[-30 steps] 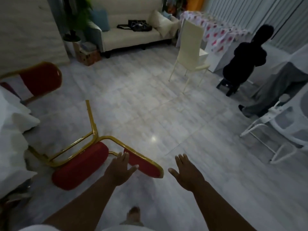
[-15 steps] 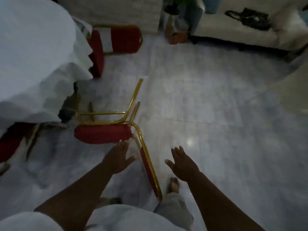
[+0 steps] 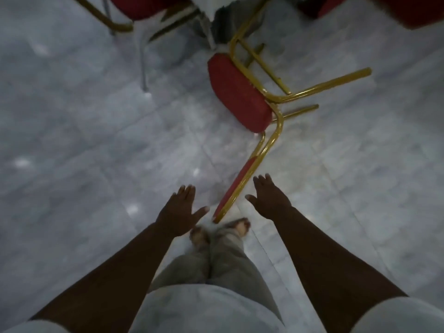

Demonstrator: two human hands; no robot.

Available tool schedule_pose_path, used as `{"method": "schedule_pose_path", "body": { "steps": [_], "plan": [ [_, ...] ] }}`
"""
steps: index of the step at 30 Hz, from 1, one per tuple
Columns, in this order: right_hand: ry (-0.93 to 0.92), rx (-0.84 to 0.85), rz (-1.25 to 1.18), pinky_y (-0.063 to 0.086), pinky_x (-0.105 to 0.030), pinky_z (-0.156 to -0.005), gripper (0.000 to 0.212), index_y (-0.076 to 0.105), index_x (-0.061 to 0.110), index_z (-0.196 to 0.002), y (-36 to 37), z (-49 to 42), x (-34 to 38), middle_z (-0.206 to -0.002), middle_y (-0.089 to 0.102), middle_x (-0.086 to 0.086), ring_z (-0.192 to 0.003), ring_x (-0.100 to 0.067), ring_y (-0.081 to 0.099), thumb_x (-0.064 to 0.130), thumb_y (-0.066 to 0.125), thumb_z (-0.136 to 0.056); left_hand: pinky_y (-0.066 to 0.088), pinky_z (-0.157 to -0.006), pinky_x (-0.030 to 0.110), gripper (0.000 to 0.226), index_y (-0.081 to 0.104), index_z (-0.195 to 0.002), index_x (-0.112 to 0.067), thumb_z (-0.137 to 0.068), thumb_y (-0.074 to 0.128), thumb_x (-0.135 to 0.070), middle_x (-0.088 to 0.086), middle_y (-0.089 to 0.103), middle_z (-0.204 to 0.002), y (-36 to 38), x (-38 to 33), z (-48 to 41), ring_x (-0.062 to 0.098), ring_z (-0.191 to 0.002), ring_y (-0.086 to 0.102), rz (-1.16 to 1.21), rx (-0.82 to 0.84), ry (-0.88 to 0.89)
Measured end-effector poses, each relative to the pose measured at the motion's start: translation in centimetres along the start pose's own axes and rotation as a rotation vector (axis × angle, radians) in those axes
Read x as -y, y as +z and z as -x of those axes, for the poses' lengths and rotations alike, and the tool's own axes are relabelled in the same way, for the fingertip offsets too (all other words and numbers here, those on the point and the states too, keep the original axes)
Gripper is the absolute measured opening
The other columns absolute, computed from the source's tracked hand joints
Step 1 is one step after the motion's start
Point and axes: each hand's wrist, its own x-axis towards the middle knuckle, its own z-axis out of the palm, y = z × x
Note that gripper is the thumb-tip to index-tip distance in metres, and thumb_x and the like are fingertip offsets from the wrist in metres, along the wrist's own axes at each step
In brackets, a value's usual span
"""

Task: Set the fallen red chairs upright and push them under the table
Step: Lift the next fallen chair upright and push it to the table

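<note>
The fallen red-cushioned chair with the gold metal tube frame [image 3: 240,94] lies on its side on the grey marbled tile floor [image 3: 84,140], its seat at about one o'clock from frame centre and its backrest [image 3: 236,188] running down toward six o'clock, ending just ahead of the person's bare feet [image 3: 240,227]. The left hand [image 3: 181,212] is spread flat with fingers extended and holds nothing; it hovers just beside the backrest's lower end, at seven o'clock from it. The right hand [image 3: 270,200] is likewise wide open and empty, close to the backrest on its four o'clock side. Neither hand appears to touch the frame yet.

To do this step well, I judge that both hands should close on the gold tube either side of the backrest top, then lift it up and toward the body so the chair pivots on its floor-side legs. The feet stand very near the backrest tip and could be caught if it slides. Once upright, the chair should be pushed toward twelve o'clock, where the white cloth edge of the table [image 3: 211,6] shows.

Counted: one fallen chair; parts of at least two more red chairs along the top edge, one at eleven o'clock [image 3: 134,6] and one at one o'clock [image 3: 413,10]; two hands, both empty.
</note>
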Motion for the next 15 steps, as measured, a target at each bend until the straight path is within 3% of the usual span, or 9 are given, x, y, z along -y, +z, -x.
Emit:
{"method": "schedule_pose_path", "body": {
  "steps": [4,7,9,11,13,15],
  "plan": [
    [-0.159,0.062,0.143,0.022,-0.046,-0.115,0.072,0.022,0.004,-0.147,2.9,-3.5,2.0,-0.156,0.023,-0.017,-0.146,-0.033,0.008,0.044,0.049,-0.094,0.006,-0.121,0.041,0.102,0.006,-0.150,-0.008,-0.079,0.010,-0.080,0.009,0.005,-0.160,5.5,1.9,0.3,0.023,-0.148,-0.002,0.179,-0.015,-0.077],
    [-0.266,0.136,0.280,0.022,-0.045,-0.116,0.070,0.025,0.004,-0.146,6.1,-6.1,2.2,-0.154,0.027,-0.017,-0.146,-0.033,0.011,0.039,0.054,-0.093,0.010,-0.120,0.042,0.117,0.010,-0.150,-0.007,-0.068,-0.005,-0.088,0.012,0.010,-0.160,10.1,3.7,-0.7,0.026,-0.148,0.003,0.255,-0.055,-0.104],
    [-0.336,0.193,0.392,0.029,-0.050,-0.113,0.068,0.034,0.006,-0.143,8.4,-8.2,2.1,-0.148,0.038,-0.017,-0.143,-0.036,0.020,0.037,0.060,-0.089,0.013,-0.119,0.043,0.114,0.010,-0.150,-0.007,-0.070,-0.001,-0.087,0.013,0.011,-0.160,13.0,4.7,-1.5,0.027,-0.148,0.006,0.308,-0.046,-0.153],
    [-0.445,0.233,0.534,0.039,-0.053,-0.105,0.061,0.050,0.010,-0.131,11.0,-10.2,2.2,-0.133,0.055,-0.017,-0.134,-0.036,0.040,0.036,0.070,-0.079,0.018,-0.118,0.049,0.112,0.011,-0.150,-0.007,-0.071,0.001,-0.087,0.013,0.013,-0.160,15.8,5.6,-2.7,0.029,-0.147,0.009,0.354,-0.052,-0.212],
    [-0.605,0.219,0.723,0.050,-0.050,-0.095,0.048,0.067,0.008,-0.105,13.8,-12.5,2.3,-0.104,0.070,-0.016,-0.109,-0.037,0.062,0.028,0.079,-0.063,0.021,-0.116,0.052,0.118,0.011,-0.149,-0.006,-0.067,-0.006,-0.089,0.014,0.015,-0.159,18.1,6.4,-4.0,0.030,-0.147,0.012,0.368,-0.045,-0.259],
    [-0.723,0.232,0.908,0.055,-0.048,-0.083,0.036,0.071,0.009,-0.091,16.5,-14.8,1.6,-0.088,0.072,-0.014,-0.091,-0.038,0.068,0.022,0.079,-0.058,0.021,-0.115,0.054,0.111,0.015,-0.148,-0.005,-0.073,0.012,-0.086,0.017,0.021,-0.157,19.9,6.5,-5.1,0.033,-0.145,0.018,0.423,-0.052,-0.306]
  ]
}}
